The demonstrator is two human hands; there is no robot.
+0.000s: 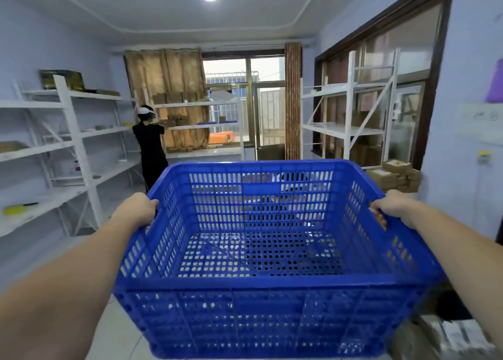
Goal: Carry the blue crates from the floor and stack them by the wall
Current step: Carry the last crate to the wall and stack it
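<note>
Carrying phase, mid-task by my read: one blue crate is off the floor, held up in front of the chest, empty, open top facing up and tilted a bit toward the camera. No stack of crates by any wall shows here, so I can't tell how many are already placed or how many remain on the floor. Setting this one down is still to do.

Left hand is clenched over the crate's left rim, fingers wrapped over the top edge, knuckles up. Right hand is clenched on the right rim the same way, fingertips curling inside through the wall. Both arms stretched forward, crate hanging between them, touching nothing else visible.

Room ahead: white shelves along the left wall, another rack on the right, cardboard boxes stacked near the right wall, a second person at the far shelves, back turned. Floor in front looks passable.
</note>
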